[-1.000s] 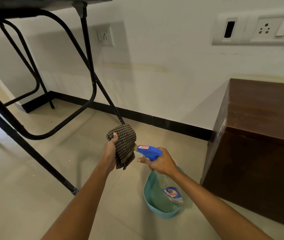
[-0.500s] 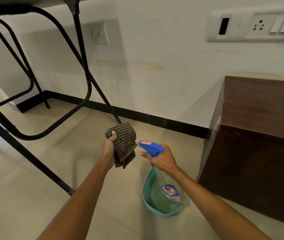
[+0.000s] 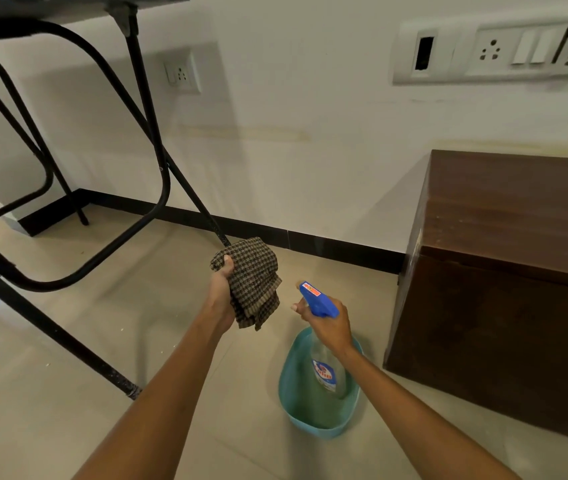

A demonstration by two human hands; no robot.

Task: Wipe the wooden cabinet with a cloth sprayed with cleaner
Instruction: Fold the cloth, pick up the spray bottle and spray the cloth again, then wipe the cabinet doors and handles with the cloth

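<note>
My left hand (image 3: 221, 292) grips a bunched brown checked cloth (image 3: 253, 278) held up over the floor. My right hand (image 3: 331, 325) holds a clear spray bottle (image 3: 326, 370) by its neck, a finger on the trigger. Its blue spray head (image 3: 317, 300) points left at the cloth, a short gap away. The dark brown wooden cabinet (image 3: 511, 271) stands on the floor at the right against the wall, apart from both hands.
A teal plastic tub (image 3: 298, 403) sits on the tiled floor under the bottle. A folding table's black metal legs (image 3: 68, 334) cross the left side. Wall sockets (image 3: 497, 50) sit above the cabinet; a black skirting (image 3: 310, 242) runs along the wall.
Both hands stay in nearly the same pose, cloth and bottle still held. The view has shifted slightly, so the cabinet and the sockets sit a little further left.
</note>
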